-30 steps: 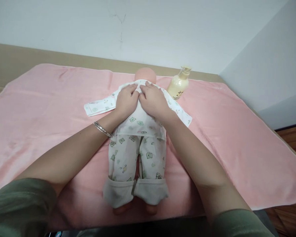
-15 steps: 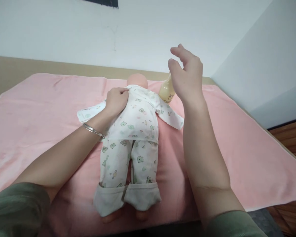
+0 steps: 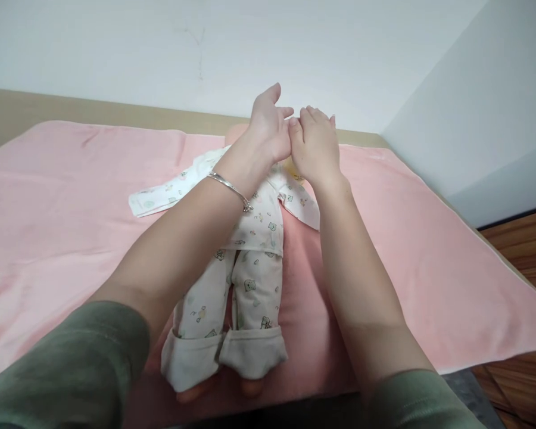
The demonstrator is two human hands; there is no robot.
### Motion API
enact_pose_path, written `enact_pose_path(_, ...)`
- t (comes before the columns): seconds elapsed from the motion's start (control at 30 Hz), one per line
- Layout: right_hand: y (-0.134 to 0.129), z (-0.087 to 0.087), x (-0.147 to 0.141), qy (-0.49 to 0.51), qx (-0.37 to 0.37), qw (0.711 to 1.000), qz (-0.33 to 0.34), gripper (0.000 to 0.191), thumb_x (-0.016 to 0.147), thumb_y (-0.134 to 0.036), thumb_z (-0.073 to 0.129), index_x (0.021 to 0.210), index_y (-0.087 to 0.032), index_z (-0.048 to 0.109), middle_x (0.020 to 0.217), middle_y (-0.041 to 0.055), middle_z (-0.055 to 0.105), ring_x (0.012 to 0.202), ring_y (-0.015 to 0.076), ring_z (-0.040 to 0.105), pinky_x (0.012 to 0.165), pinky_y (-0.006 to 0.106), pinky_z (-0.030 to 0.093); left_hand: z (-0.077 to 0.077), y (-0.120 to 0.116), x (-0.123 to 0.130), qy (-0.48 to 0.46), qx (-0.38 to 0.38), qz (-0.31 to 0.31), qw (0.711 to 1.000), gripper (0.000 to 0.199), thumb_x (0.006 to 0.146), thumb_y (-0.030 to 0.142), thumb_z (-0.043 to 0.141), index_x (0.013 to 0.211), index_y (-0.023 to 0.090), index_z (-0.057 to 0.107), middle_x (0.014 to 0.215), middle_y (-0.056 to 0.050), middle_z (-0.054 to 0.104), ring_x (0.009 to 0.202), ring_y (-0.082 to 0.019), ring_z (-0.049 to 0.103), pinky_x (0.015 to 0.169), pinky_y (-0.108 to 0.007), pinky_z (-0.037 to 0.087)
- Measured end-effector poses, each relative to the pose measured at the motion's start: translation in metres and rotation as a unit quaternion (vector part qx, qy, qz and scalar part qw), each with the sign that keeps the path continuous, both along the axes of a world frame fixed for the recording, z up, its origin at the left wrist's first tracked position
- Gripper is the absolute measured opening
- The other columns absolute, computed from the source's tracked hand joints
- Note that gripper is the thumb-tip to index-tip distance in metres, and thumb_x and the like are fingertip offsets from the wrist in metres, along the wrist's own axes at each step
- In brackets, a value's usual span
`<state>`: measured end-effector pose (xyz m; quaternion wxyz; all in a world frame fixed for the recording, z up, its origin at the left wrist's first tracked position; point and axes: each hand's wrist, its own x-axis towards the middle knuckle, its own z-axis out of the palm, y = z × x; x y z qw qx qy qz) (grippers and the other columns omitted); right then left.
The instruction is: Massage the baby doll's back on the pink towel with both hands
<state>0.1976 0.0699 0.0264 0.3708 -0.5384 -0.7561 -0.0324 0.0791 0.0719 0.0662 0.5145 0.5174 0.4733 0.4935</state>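
A baby doll in a white patterned top [image 3: 261, 229] and matching trousers [image 3: 256, 292] with turned-up cuffs lies on a pink cloth [image 3: 375, 250]. Above its chest, my left hand [image 3: 270, 128] is turned with thumb raised and fingers apart, holding nothing visible. Beside it, at the same height, my right hand [image 3: 316, 143] has its fingers stretched forward over a pale yellow bottle [image 3: 293, 171]. Most of the bottle, including its top, is hidden behind my hands, so contact with it is unclear. My left hand and forearm cover much of the doll's head and upper body.
A white wall [image 3: 116, 53] rises behind the beige edge [image 3: 18, 107] of the surface. Another wall stands at the right, with brown wood-grain panels [image 3: 527, 244] below it.
My left hand has lifted off the doll's shoulder, moved right and turned over beside my right hand. My right hand has come lower and slightly left, its fingers now reaching forward.
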Motion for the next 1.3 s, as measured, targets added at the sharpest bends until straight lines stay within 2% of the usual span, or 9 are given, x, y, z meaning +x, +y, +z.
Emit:
enact_pose_path(0.07, 0.001, 0.0, 0.0, -0.002, 0.015, 1.0, 0.001, 0.048, 0.108, -0.053, 0.027, 0.112, -0.028, 0.068, 0.135, 0.0126, 0.071, 0.144, 0.0338, 0.055, 0.136, 0.068, 0.02, 0.005, -0.008, 0.001, -0.112, -0.091, -0.07, 0.987, 0.074, 0.107, 0.05, 0.006, 0.14, 0.011, 0.059, 0.129, -0.016, 0.075, 0.153, -0.026, 0.052, 0.127, -0.048, 0.047)
enact_pose_path(0.17, 0.002, 0.001, -0.001, 0.005, 0.029, 1.0, -0.005, 0.045, 0.108, -0.05, 0.028, 0.104, -0.029, 0.067, 0.125, 0.0107, 0.074, 0.133, 0.0325, 0.06, 0.135, 0.067, 0.019, 0.009, -0.018, -0.004, -0.188, -0.136, -0.076, 0.97, 0.07, 0.106, 0.053, 0.01, 0.146, 0.016, 0.054, 0.133, -0.014, 0.073, 0.155, -0.026, 0.051, 0.124, -0.045, 0.052)
enact_pose_path(0.47, -0.001, 0.001, -0.002, -0.003, 0.002, 0.999, -0.04, 0.037, 0.107, -0.04, 0.034, 0.116, -0.029, 0.069, 0.153, 0.0081, 0.063, 0.156, 0.0293, 0.045, 0.137, 0.067, 0.013, 0.034, -0.078, -0.061, -0.063, -0.056, -0.09, 0.992, 0.067, 0.109, 0.042, 0.008, 0.16, 0.018, 0.045, 0.147, -0.007, 0.066, 0.154, -0.021, 0.051, 0.115, -0.034, 0.058)
enact_pose_path(0.6, -0.002, 0.002, -0.007, 0.006, -0.028, 0.998, -0.054, 0.034, 0.102, -0.037, 0.041, 0.122, -0.028, 0.067, 0.166, 0.009, 0.052, 0.164, 0.0309, 0.034, 0.137, 0.069, 0.008, 0.057, -0.112, -0.092, -0.144, -0.077, -0.043, 0.986, 0.066, 0.111, 0.034, 0.006, 0.157, 0.014, 0.048, 0.147, -0.006, 0.068, 0.147, -0.017, 0.057, 0.109, -0.028, 0.058)
enact_pose_path(0.8, -0.001, 0.004, -0.014, 0.02, -0.049, 0.995, -0.089, 0.032, 0.099, -0.03, 0.042, 0.119, -0.027, 0.066, 0.167, 0.0107, 0.049, 0.165, 0.0316, 0.032, 0.135, 0.072, 0.006, 0.072, -0.126, -0.129, -0.291, -0.008, -0.008, 0.957, 0.064, 0.107, 0.031, 0.009, 0.145, 0.013, 0.058, 0.136, 0.004, 0.071, 0.141, -0.011, 0.057, 0.101, -0.024, 0.051)
enact_pose_path(0.9, 0.001, 0.004, -0.014, 0.02, -0.047, 0.994, -0.092, 0.032, 0.094, -0.028, 0.046, 0.12, -0.027, 0.065, 0.167, 0.0106, 0.049, 0.165, 0.0331, 0.032, 0.134, 0.075, 0.006, 0.077, -0.132, -0.132, -0.265, 0.008, -0.007, 0.964, 0.07, 0.104, 0.025, 0.002, 0.151, 0.017, 0.054, 0.138, 0.01, 0.07, 0.14, -0.005, 0.056, 0.102, -0.02, 0.048)
enact_pose_path(1.07, -0.003, 0.006, -0.013, 0.025, -0.052, 0.995, -0.083, 0.038, 0.087, -0.027, 0.05, 0.122, -0.028, 0.065, 0.17, 0.0098, 0.046, 0.165, 0.0347, 0.031, 0.132, 0.078, 0.004, 0.085, -0.143, -0.129, -0.007, 0.075, -0.028, 0.997, 0.082, 0.097, 0.021, -0.011, 0.164, 0.033, 0.035, 0.162, 0.02, 0.048, 0.157, -0.014, 0.023, 0.116, -0.033, 0.042)
enact_pose_path(1.2, -0.009, 0.01, -0.012, 0.023, -0.065, 0.995, -0.071, 0.041, 0.085, -0.026, 0.051, 0.124, -0.029, 0.065, 0.171, 0.0105, 0.044, 0.165, 0.0359, 0.03, 0.131, 0.08, 0.003, 0.084, -0.145, -0.125, -0.228, 0.03, -0.009, 0.973, 0.072, 0.105, 0.022, -0.002, 0.15, 0.02, 0.054, 0.138, 0.01, 0.07, 0.143, -0.003, 0.056, 0.105, -0.017, 0.051)
enact_pose_path(1.3, -0.01, 0.014, -0.009, 0.022, -0.077, 0.995, -0.06, 0.044, 0.085, -0.027, 0.053, 0.127, -0.028, 0.065, 0.169, 0.0111, 0.046, 0.165, 0.0374, 0.031, 0.129, 0.082, 0.001, 0.081, -0.143, -0.116, -0.256, 0.0, 0.014, 0.966, 0.061, 0.108, 0.026, 0.012, 0.145, 0.017, 0.061, 0.135, 0.007, 0.073, 0.14, -0.009, 0.06, 0.106, -0.022, 0.053)
